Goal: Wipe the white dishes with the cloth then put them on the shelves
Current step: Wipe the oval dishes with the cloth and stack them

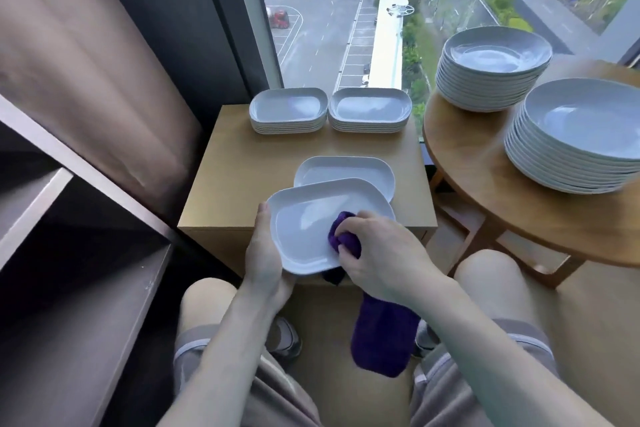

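**Cloth Working the Near Corner of the Dish**

The left hand (pixel 265 253) is gripping the white rounded-rectangular dish (pixel 311 215) by its left rim, thumb lying along the edge and fingers curled underneath. The dish is tilting slightly toward the person over the front edge of the light wooden cabinet (pixel 235 177). The right hand (pixel 381 253) is closing round a bunched wad of the purple cloth (pixel 381 340) and pressing it into the dish's near right corner, while the loose tail of the cloth is hanging down between the knees.

A second white dish (pixel 346 172) is lying flat on the cabinet just behind. From this angle the held dish may be resting on it, but that is hard to call.

To do this step well, the wad looks like it should be sweeping out of that corner, across the flat centre and up round the raised rim. The left-hand grip will be hiding a patch, so a turn of the dish seems wise.

Waiting further back are two low stacks of matching white dishes (pixel 288 111). The grey shelves (pixel 86 288) are standing close by on the left, ready for this one.
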{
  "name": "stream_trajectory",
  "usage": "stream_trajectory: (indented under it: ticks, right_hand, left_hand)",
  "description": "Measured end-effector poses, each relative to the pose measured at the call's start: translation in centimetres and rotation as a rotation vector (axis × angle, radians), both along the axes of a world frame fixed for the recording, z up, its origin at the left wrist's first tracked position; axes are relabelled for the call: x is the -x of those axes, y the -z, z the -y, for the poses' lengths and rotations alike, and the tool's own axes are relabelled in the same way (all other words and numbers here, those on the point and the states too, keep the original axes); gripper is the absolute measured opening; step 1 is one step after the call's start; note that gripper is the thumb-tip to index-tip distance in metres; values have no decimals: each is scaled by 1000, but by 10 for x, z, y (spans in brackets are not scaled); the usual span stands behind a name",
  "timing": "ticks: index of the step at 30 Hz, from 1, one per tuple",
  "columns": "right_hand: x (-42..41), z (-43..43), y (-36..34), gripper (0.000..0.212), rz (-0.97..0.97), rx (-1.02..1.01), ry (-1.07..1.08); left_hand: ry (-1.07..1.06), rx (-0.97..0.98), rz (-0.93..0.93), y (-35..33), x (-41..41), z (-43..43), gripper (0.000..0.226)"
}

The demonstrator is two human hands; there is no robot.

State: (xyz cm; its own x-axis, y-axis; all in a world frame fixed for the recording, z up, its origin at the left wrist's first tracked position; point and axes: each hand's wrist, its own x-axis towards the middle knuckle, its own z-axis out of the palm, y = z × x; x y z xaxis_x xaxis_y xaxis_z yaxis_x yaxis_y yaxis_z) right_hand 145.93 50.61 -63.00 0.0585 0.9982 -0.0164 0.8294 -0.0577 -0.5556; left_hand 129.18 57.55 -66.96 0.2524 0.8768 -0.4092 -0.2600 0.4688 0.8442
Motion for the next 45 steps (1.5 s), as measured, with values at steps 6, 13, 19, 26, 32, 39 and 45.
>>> stream_trajectory:
  ticks: [6,13,19,26,32,39,45]
  right_hand:
    - [-47,-4,9,22,-56,-140,239]
    - [-72,-2,9,20,-208,-243,376]
    - [-80,-2,16,18,-284,-252,407]
    - [-82,-9,25,24,-326,-244,414]
    - [-84,-16,30,21,-364,-260,427]
    - [-84,-10,34,20,-372,-245,426]
    - [-78,-12,44,18,-394,-187,367]
  left_hand:
    - [76,-28,-71,-8,-19,-56,64]
    - [181,32,-72,-7,-28,-120,66]
    - [241,72,-87,5,-35,-143,65]
    - [195,-197,-522,14,-39,-151,49]
    - [119,-487,-814,32,-39,-156,47]
    - [122,-527,-1034,58,-38,-163,53]
    - [199,-533,-1107,71,-39,-168,48]
